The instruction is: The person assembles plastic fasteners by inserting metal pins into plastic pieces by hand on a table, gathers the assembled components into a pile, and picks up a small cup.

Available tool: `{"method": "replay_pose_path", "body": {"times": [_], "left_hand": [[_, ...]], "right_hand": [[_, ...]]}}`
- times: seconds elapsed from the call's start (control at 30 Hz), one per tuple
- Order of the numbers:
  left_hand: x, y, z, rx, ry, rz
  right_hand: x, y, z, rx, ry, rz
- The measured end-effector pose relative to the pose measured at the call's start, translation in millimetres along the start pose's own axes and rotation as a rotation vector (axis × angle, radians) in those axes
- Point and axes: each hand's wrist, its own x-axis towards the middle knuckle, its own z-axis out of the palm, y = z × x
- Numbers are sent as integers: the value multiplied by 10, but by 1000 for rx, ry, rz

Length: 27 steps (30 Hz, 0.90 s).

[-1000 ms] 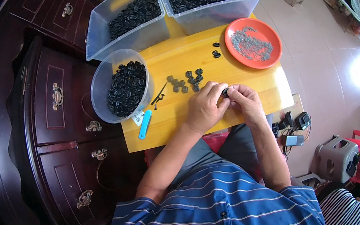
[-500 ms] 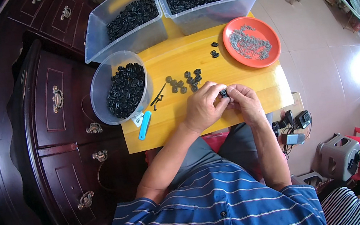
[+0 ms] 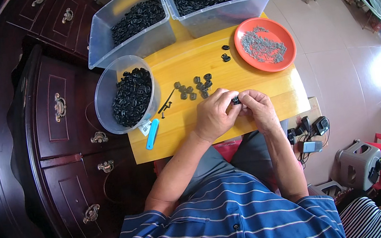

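Over the near right part of the yellow table (image 3: 179, 140), both my hands meet around one small black plastic piece (image 3: 235, 100). My left hand (image 3: 216, 114) pinches it between thumb and fingers. From the other side, my right hand (image 3: 258, 108) grips it with thumb and forefinger; its other fingers curl underneath. Most of the piece is covered by fingertips. Just beyond my left hand lies a cluster of small black pieces (image 3: 203, 85), with duller dark pieces (image 3: 185, 91) beside it. A few more black pieces (image 3: 226, 57) lie farther off, near the orange plate.
An orange plate (image 3: 268, 68) holds many small grey metal pins. Two clear bins (image 3: 137, 51) (image 3: 215, 20) and a round clear tub (image 3: 108, 123) contain black pieces. A blue-handled tool (image 3: 152, 134) and dark screws (image 3: 165, 106) lie at left. Dark drawers (image 3: 54, 104) flank the table.
Both hands keep their pinch on the black piece with hardly any movement. The whole view has shifted very slightly.
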Motion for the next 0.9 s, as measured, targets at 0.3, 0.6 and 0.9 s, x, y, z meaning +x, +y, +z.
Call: {"method": "replay_pose_path", "body": {"times": [0.3, 0.6, 0.9], "left_hand": [[6, 2, 16, 55, 22, 46], [17, 14, 7, 90, 24, 80], [29, -26, 30, 69, 32, 77]], "right_hand": [[-1, 14, -7, -10, 21, -4], [-6, 15, 25, -19, 38, -40], [6, 51, 13, 1, 36, -48]]}}
